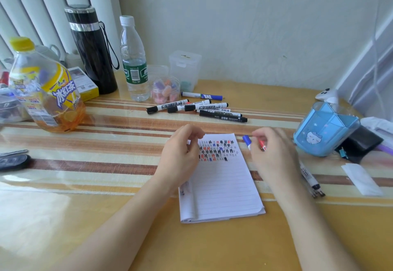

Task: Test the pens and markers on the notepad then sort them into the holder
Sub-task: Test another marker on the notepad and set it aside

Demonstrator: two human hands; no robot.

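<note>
Two hands work over the notepad (221, 185), which serves as the landmark. The right hand (274, 153) hovers off the notepad's upper right corner, its fingers curled around pens: a blue-capped marker (247, 141) pokes out toward the notepad, a red-tipped pen (262, 145) shows just beside it, and white barrels with dark ends (312, 182) trail out behind the wrist, away from the notepad. How many pens are in that grip I cannot tell. The left hand (180, 155) rests on the notepad's upper left part, fingers loosely bent and pinched toward each other; whether it holds anything small, such as a cap, is hidden.

Rows of black, red and blue test marks fill the top of the notepad; the lower lines are blank. The notepad's long axis runs away from the person, slightly tilted.

Right of the notepad and beyond the right hand stands the blue holder (325, 134), leaning, its open compartments facing up and toward the notepad. The right hand is clearly the nearer one to it, so dropping the held pens in looks like a short move to the right for that hand.

Beyond the notepad's top edge lies a cluster of markers (197, 109) on the surface, long axes running roughly left to right, probably still to be tested; they lie about midway between the two hands.
</note>
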